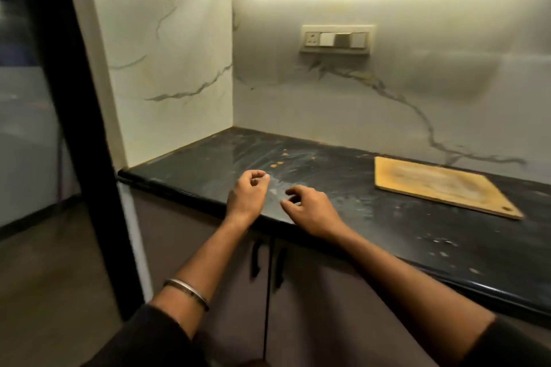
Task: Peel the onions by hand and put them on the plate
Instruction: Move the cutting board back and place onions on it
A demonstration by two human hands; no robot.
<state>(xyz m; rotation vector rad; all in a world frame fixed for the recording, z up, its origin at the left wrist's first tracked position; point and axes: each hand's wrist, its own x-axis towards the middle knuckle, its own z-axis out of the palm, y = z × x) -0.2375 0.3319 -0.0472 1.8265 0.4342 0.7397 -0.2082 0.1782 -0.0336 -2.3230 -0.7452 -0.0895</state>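
Dark sleeves lead up to bare forearms, a bangle on the left. Both hands hover over the black worktop's front edge: left hand with fingers curled, right hand with fingers loosely bent, both holding nothing. A wooden board lies well to the right; onions and plate are out of view.

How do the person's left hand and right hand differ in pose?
The left hand is curled with fingertips meeting the thumb; the right hand has looser, spread fingers. The left wrist carries a thin metal bangle; the right wrist is bare. Both are over the dark stone countertop and hold nothing visible.
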